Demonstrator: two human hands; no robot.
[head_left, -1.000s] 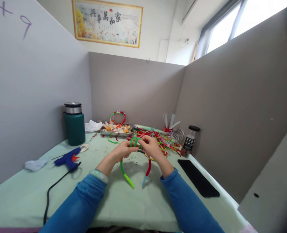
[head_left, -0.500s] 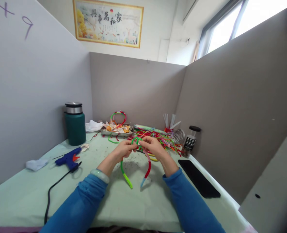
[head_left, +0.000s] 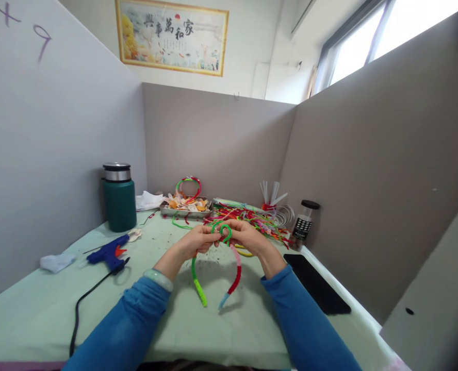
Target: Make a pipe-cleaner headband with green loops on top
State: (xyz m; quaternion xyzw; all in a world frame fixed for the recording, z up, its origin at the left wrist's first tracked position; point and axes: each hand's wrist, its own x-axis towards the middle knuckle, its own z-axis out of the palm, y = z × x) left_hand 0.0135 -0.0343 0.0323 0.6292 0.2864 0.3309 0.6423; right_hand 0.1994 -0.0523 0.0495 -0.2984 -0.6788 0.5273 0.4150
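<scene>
Between my hands, above the middle of the table, is a headband [head_left: 235,281] wrapped in pipe cleaner, one leg green, the other pink, red and light blue. Its two ends hang down toward me. A green pipe cleaner [head_left: 226,230] curls in loops at the top of the band. My left hand [head_left: 198,240] is closed, pinching the band's top left part and the edge of the loops. With bent fingers my right hand [head_left: 247,238] grips the green pipe cleaner at the right of the loops. The fingers partly hide the top of the band.
A blue glue gun [head_left: 109,254] with a black cord lies left, near a green bottle [head_left: 119,198]. Behind are a metal tray [head_left: 186,212] of small pieces, another headband [head_left: 199,186] and piled pipe cleaners [head_left: 258,219]. A jar [head_left: 304,225] and black phone-like slab [head_left: 316,283] are right.
The headband has tilted slightly, its ends shifting a little left and toward me. The green loops have turned and show more plainly between the fingers. Both hands stay closed in nearly the same place.
</scene>
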